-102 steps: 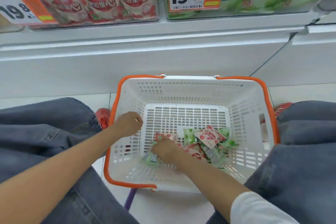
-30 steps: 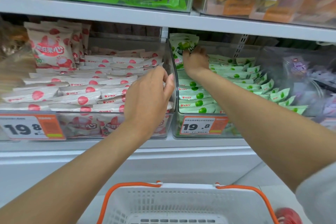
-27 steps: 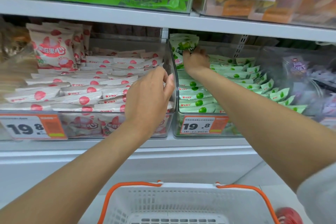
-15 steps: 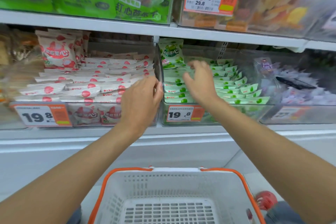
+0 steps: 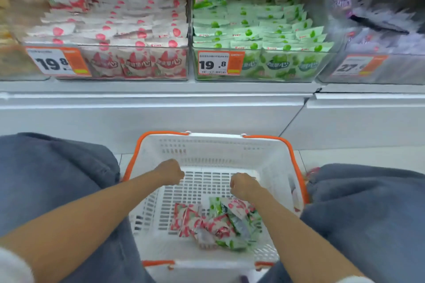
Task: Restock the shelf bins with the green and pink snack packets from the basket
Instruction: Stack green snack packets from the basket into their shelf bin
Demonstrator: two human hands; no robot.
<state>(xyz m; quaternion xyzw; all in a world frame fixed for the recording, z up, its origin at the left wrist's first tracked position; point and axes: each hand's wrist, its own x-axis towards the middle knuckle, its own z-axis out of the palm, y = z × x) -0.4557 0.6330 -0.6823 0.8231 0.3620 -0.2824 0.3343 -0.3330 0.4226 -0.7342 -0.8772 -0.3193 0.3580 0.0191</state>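
While the person crouches before the shelf (image 5: 161, 89), both bare hands hang over the white, orange-rimmed shopping basket (image 5: 207, 149) at lower centre of the frame. The left hand (image 5: 171, 171) sits above the basket's left half, its back toward the camera and its fingers loosely curled downward with nothing in them. The right hand (image 5: 245, 185) hovers a little to the right, curled the same way and holding nothing, just above the far edge of a heap of snack packets (image 5: 213, 223).

That heap lies on the basket floor toward its near right side, pink packets (image 5: 186, 216) and green packets (image 5: 232, 243) mixed and overlapping. In the upper left, the clear pink bin (image 5: 138, 62) is stacked with pink packets behind a 19.8 price tag (image 5: 57, 61). Touching its right side, the green bin (image 5: 276, 64) holds rows of green packets. A blurred bin of purple packets (image 5: 379, 53) stands at the upper right. Knees in blue jeans (image 5: 53, 179) flank the basket.
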